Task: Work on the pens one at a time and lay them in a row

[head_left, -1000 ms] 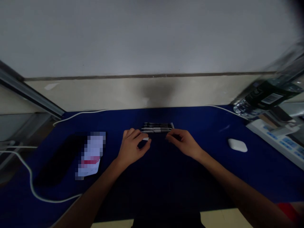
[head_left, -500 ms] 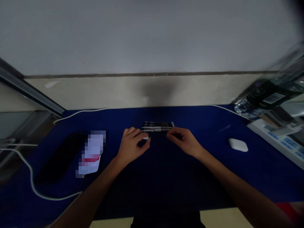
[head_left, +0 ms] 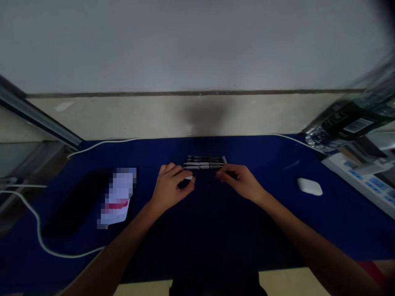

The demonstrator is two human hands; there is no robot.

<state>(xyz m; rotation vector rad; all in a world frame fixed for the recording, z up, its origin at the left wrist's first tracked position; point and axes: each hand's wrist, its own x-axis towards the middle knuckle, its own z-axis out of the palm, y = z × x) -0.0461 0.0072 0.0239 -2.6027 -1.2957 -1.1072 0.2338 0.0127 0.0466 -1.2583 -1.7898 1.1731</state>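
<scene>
Several click pens [head_left: 203, 165] lie side by side on the blue table, pointing left to right. At their right end stands a short pale strip [head_left: 224, 160]. My left hand [head_left: 171, 183] is just below the pens' left end, thumb and index finger pinched on a small white piece [head_left: 189, 178] whose kind I cannot make out. My right hand [head_left: 237, 179] is at the pens' right end, with its fingers curled and thumb and index tip together. Whatever it may hold is hidden or lost in the dark.
A lit phone [head_left: 119, 197] and a dark flat object [head_left: 75, 203] lie at left, near a white cable [head_left: 40, 230]. On the right are a white earbud case [head_left: 310, 186], a power strip [head_left: 364, 181] and a tilted plastic bottle [head_left: 345, 121]. A wall [head_left: 138, 115] rises behind the table.
The view has shifted slightly. Both hands stay in nearly the same place and pose, and the pens have not visibly moved on the table.
</scene>
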